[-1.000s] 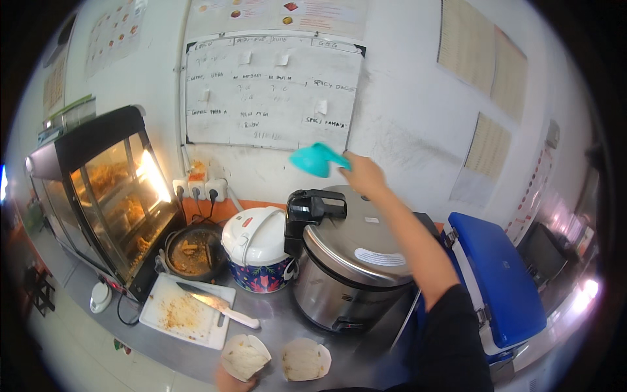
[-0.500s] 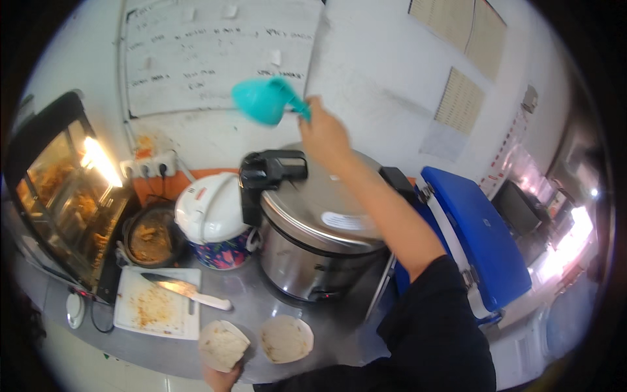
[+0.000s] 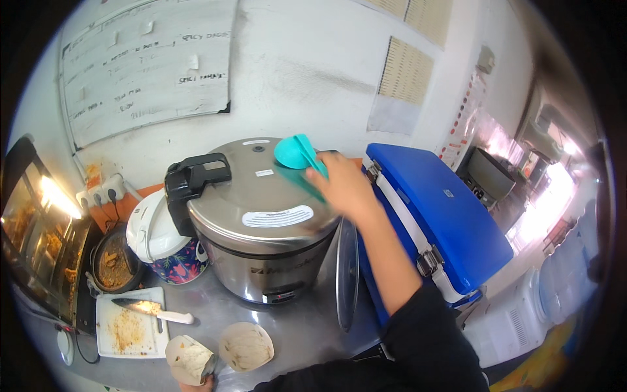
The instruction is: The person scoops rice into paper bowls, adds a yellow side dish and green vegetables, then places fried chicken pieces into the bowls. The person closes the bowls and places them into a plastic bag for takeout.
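Note:
A teal plastic scoop (image 3: 292, 153) is in my right hand (image 3: 347, 188), with my fingers closed around its handle. The scoop is over the back right of the steel lid of a large rice cooker (image 3: 238, 186); whether it touches the lid I cannot tell. At the bottom edge, my left hand (image 3: 201, 384) grips a paper food bowl (image 3: 187, 360) that has pale contents or a folded liner inside. Most of that hand is cut off by the frame. Beside it, a second paper bowl (image 3: 247, 346) stands on the steel counter.
A cutting board (image 3: 110, 336) with crumbs and a knife (image 3: 175, 317) lies left. Behind it are a pan of brown food (image 3: 116, 268), a small flowered cooker (image 3: 160, 228) and a lit display case (image 3: 49, 228). Right of the big cooker are a leaning round lid (image 3: 347, 277) and a blue cooler box (image 3: 441, 212).
My right hand has brought the scoop down from in front of the whiteboard to the large cooker's lid. The view has shifted right. My left hand still grips the paper bowl.

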The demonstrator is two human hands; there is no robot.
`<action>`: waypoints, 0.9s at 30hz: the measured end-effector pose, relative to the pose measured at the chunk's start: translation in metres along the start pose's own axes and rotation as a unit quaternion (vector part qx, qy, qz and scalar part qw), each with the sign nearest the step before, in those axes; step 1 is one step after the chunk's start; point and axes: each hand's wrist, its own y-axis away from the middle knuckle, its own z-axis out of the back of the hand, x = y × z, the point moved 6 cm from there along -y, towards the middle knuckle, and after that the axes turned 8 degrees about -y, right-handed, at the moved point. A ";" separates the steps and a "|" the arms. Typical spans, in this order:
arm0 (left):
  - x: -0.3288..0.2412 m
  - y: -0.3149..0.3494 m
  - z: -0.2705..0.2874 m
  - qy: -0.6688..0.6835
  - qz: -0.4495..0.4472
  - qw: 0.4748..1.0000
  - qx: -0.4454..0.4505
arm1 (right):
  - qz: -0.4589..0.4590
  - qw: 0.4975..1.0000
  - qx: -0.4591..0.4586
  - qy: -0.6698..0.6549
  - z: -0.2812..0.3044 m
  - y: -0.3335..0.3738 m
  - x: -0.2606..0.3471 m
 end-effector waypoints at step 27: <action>0.034 0.004 -0.022 -0.027 -0.075 0.996 -0.044 | -0.055 0.924 -0.306 -0.223 0.116 0.187 -0.059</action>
